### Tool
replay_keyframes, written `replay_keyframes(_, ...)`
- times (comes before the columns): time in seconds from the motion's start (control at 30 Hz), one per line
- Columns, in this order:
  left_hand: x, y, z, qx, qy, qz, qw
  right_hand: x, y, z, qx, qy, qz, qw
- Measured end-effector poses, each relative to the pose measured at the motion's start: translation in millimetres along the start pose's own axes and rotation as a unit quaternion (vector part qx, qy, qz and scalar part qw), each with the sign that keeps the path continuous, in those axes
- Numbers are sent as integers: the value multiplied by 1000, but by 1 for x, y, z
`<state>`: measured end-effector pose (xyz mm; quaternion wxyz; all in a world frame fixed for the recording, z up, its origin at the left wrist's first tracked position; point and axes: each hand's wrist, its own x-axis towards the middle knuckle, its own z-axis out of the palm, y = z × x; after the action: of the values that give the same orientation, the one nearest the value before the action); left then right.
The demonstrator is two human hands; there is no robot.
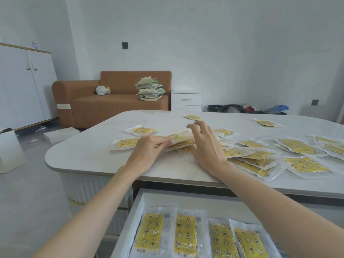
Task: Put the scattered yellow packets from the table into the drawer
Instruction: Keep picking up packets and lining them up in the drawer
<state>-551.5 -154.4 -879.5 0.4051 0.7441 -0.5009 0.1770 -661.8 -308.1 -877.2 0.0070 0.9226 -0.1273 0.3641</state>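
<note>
While packets [260, 161] crowd the table [83, 155], left hand [147, 151] pinches a stack [181, 139] (right hand [206, 146] splayed)

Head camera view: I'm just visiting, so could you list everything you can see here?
table: one, white, centre
packets: many, yellow in clear wrap, scattered on table, mostly right
bundle: one, yellow packets, held over table centre
drawer: one, white, open below table's near edge
drawer packets: four showing, yellow, side by side in drawer
sofa: one, brown, by back wall
toy: one, white and yellow, on sofa
paper stack: one, green and white, on sofa
chest: one, white, right of sofa
cabinet: one, white, far left
boxes: two, white, floor at left
bags: several, dark and coloured, floor by back wall
left hand: pinches bundle's left end
right hand: fingers spread, at bundle's right end
</note>
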Motion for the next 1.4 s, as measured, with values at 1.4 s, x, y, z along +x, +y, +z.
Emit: replay_keyframes(1.4, -34, 40, -36, -259, 6, -182, 949, 0, -63, -73, 458, -88, 182, 866)
